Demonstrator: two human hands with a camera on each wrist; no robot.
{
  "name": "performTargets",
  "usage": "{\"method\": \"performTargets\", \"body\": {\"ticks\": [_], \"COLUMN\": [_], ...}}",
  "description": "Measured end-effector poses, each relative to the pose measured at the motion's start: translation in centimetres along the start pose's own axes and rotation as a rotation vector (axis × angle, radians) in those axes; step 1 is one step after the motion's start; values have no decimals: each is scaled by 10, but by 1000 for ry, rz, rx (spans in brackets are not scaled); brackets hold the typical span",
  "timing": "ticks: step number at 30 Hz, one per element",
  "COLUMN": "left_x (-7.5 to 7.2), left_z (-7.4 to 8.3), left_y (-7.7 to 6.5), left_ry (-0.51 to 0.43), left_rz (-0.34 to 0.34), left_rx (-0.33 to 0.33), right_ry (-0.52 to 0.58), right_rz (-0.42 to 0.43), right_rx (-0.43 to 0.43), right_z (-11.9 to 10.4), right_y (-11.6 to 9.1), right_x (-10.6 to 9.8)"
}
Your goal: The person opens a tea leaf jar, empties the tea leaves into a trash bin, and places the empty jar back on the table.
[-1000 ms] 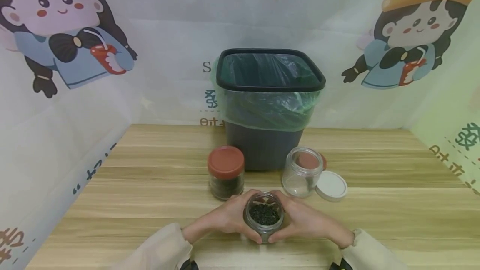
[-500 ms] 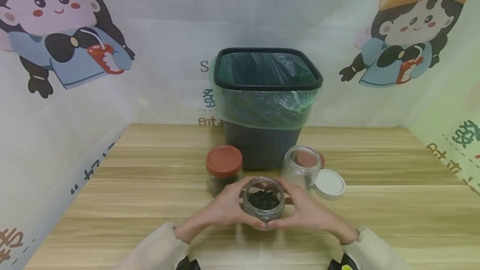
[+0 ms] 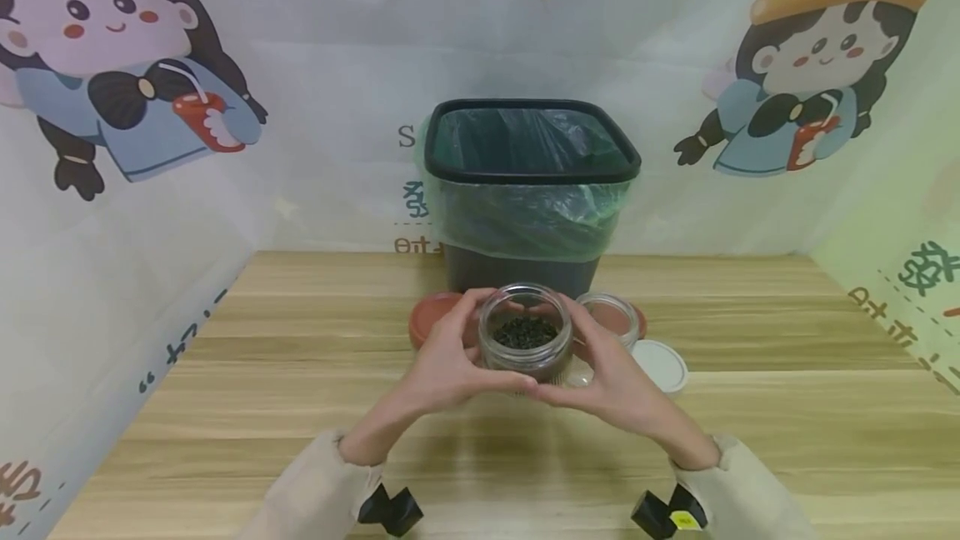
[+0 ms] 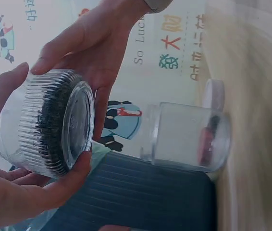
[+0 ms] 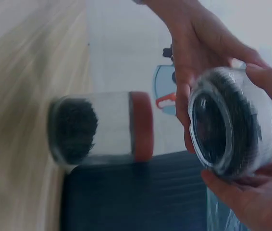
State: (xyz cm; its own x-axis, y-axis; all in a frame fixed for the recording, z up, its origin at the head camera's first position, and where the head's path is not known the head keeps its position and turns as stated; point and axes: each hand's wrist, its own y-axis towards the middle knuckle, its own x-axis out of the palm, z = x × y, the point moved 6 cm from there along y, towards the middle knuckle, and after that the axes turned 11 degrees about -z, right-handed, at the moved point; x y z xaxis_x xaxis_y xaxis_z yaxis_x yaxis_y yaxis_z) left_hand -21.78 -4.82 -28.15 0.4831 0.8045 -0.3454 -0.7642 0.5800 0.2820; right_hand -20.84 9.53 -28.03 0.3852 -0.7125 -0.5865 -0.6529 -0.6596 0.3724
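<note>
Over the last second the ribbed glass jar (image 3: 546, 367) has risen and gone forward toward the bin (image 3: 532, 177), and both hands have gone with it. On my head feed it now sits in front of the bin's lower wall, held mouth up in the air above the tabletop (image 3: 225, 415), dark leafy bits (image 3: 525, 332) inside. I have the left hand (image 3: 448, 357) and the right hand (image 3: 609, 369) gripping it from either side, fingers curled round the glass, thumbs meeting on the near side. A red-lidded jar (image 5: 113, 127), partly filled with something dark, stands on the left of the tabletop; a clear jar (image 4: 181, 137) stands on the right, with a white lid (image 3: 660, 367) just beside it. Green bag liner (image 3: 525, 219) hangs over the bin's rim.
</note>
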Motion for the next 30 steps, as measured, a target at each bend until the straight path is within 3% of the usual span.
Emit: {"method": "performTargets", "body": {"ticks": [4, 10, 17, 26, 30], "left_x": [-5, -7, -10, -11, -13], "left_z": [7, 12, 8, 8, 7], "left_y": [3, 4, 4, 5, 3], "left_ry": [-2, -82, -51, -117, -86], "left_rz": [4, -94, -51, -28, -7], "left_rx": [63, 162, 135, 228, 227], "right_ry": [-26, 16, 56, 93, 92], "right_rz": [68, 107, 110, 85, 79], "right_rx": [0, 17, 23, 1, -8], "right_z": [-7, -11, -11, -11, -11], "right_y": [7, 11, 14, 18, 18], "right_x": [-4, -9, -10, -6, -5]}}
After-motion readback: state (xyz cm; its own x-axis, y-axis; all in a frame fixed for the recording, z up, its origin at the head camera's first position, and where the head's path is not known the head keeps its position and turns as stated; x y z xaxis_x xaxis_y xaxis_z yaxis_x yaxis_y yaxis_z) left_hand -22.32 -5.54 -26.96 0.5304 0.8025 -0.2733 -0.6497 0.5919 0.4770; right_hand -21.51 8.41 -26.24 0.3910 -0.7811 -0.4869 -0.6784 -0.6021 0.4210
